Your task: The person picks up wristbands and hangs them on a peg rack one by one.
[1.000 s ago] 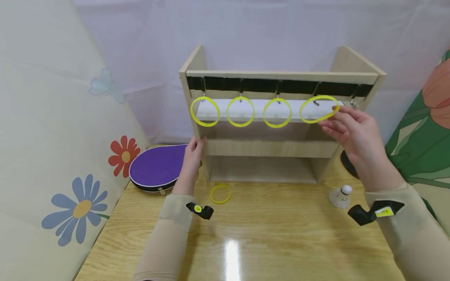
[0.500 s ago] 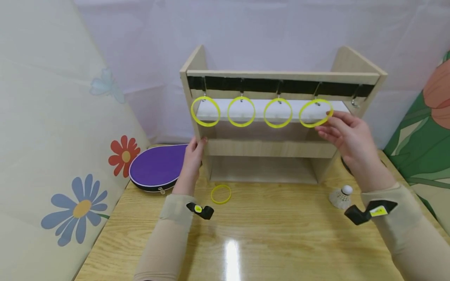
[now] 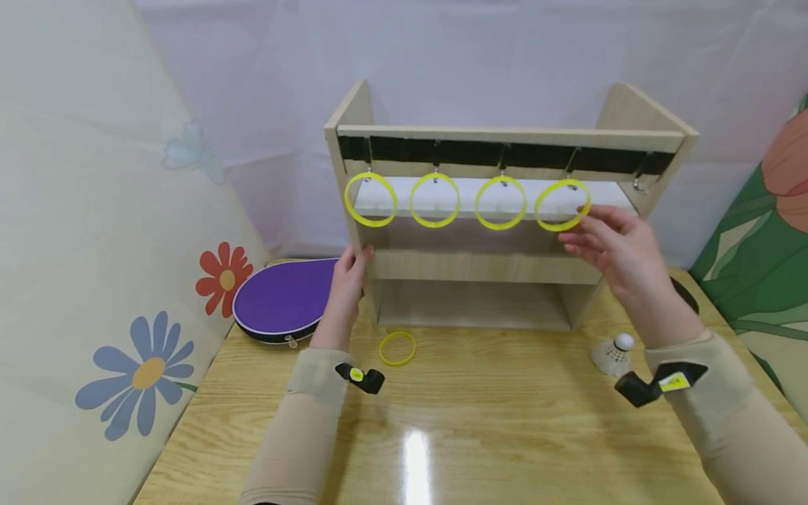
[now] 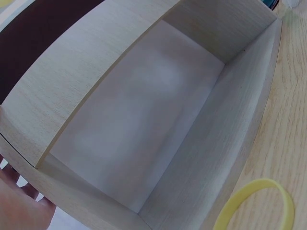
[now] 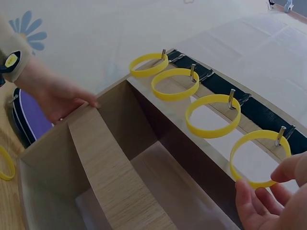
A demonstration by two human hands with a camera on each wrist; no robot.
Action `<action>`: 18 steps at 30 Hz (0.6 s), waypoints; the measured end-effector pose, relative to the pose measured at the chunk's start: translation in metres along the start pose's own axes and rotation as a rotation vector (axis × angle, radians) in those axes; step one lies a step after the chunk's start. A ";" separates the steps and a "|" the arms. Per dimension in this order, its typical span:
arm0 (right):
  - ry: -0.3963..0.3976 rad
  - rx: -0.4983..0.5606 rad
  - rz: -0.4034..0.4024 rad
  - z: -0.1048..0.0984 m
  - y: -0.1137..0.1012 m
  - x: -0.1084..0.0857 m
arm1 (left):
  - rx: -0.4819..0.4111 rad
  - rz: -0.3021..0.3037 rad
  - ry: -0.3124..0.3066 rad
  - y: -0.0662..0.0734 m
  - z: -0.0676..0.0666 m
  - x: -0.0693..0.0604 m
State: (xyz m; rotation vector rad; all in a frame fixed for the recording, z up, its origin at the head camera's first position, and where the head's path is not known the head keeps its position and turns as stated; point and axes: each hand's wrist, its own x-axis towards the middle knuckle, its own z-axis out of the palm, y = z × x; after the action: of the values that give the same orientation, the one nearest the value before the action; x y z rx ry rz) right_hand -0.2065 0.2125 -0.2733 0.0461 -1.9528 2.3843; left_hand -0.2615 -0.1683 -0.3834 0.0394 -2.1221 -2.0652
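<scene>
My left hand [image 3: 348,280] holds the left side panel of a light wood shelf unit [image 3: 486,266], its fingers behind the panel in the left wrist view. With thumb and fingers my right hand [image 3: 621,249] pinches the lower right edge of a yellow ring [image 5: 234,160], which hangs slightly tilted on the fourth hook of a black strip [image 3: 473,152]. Three more yellow rings hang to its left: a first ring [image 3: 371,224], a second ring [image 3: 435,225] and a third ring [image 3: 500,227]. The fifth hook [image 3: 640,186], far right, bears no ring.
Another yellow ring [image 3: 398,364] lies on the wooden table [image 3: 492,421] before the shelf. A purple zipped case [image 3: 284,294] is at the left. A shuttlecock [image 3: 614,355] stands at the right, and a dark round object [image 3: 684,294] is partly hidden behind the right arm.
My right hand has moved left and slightly down with the fourth ring's edge. That ring was stretched sideways and now hangs rounder and lower. The left hand keeps its place.
</scene>
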 end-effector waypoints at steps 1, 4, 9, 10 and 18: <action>-0.001 -0.009 0.002 0.000 0.000 0.000 | -0.001 0.000 0.000 0.000 0.000 0.000; -0.003 -0.022 0.005 -0.001 0.003 0.000 | -0.001 0.001 0.002 0.000 0.000 0.000; -0.040 0.075 0.005 -0.003 0.012 -0.001 | 0.000 0.001 0.004 0.000 0.000 0.000; -0.049 0.090 0.003 -0.003 0.014 -0.002 | 0.000 0.002 0.004 0.000 0.000 0.000; -0.092 -0.054 0.037 0.004 0.044 -0.008 | 0.003 -0.002 0.004 0.001 0.001 -0.001</action>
State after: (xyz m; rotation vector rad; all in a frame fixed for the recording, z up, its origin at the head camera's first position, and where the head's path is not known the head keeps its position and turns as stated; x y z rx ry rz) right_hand -0.2017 0.1995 -0.3157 0.1203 -2.0751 2.3913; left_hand -0.2604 -0.1674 -0.3826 0.0468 -2.1237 -2.0612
